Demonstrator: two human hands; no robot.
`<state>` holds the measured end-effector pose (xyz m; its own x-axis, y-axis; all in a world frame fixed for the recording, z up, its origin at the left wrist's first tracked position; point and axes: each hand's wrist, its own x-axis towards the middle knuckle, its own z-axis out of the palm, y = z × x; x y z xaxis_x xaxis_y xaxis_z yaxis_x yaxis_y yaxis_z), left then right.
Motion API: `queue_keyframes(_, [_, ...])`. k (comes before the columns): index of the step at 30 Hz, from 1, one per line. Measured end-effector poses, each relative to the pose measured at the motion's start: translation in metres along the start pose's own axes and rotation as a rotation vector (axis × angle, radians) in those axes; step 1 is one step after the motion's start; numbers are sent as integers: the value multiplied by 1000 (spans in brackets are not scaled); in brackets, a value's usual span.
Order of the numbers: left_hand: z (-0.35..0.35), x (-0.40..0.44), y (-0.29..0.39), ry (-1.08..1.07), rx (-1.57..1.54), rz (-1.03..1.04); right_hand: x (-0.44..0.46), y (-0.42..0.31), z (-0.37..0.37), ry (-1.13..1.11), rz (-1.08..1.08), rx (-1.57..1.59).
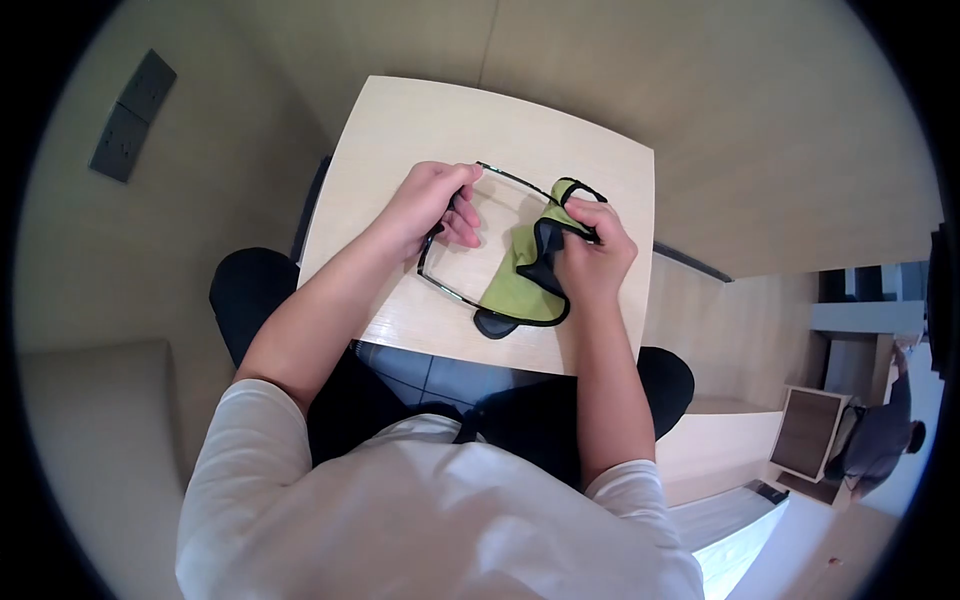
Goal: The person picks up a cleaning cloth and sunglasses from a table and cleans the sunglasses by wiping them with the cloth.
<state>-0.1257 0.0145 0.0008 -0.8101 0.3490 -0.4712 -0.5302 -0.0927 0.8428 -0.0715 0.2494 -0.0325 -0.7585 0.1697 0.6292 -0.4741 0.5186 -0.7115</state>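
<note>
My left hand point(447, 205) is closed on a pair of thin dark-framed glasses point(447, 287), above the left part of a pale wooden table point(400, 120). Two slim arms of the glasses reach rightward from it, one at the back and one nearer my body. A yellow-green cloth item point(515, 285) with black edging and a dark inner side is gripped in my right hand point(597, 250), its fingers bent round the upper part. The ends of the glasses' arms meet or pass behind the cloth. A dark rounded tab sticks out at its lower left.
Wooden panels rise behind the table. Dark wall sockets point(133, 115) are at the upper left, with a grey padded seat point(95, 430) below. My legs are under the table's near edge. Another person point(875, 445) in dark clothing is far off at the right, beside a cabinet point(808, 432).
</note>
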Motion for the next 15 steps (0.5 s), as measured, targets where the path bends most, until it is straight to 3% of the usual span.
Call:
queue_keyframes(4, [-3,0,1,4,-8,21,2,-4,0,18,-106,-55])
queue_keyframes(9, [-14,5,-3,45,-97,36,-2,-4,-2,71,-48,0])
queue_keyframes(11, [-21,7,-4,64,-139,41,-2,-7,-5,195,189,79])
queue_keyframes(13, [-26,9,-3,61,-533,29,0,-10,-11,194,325,64])
queue_keyframes(15, [-34,19,-9,-71,-612,41,4,-8,-12,153,551,253])
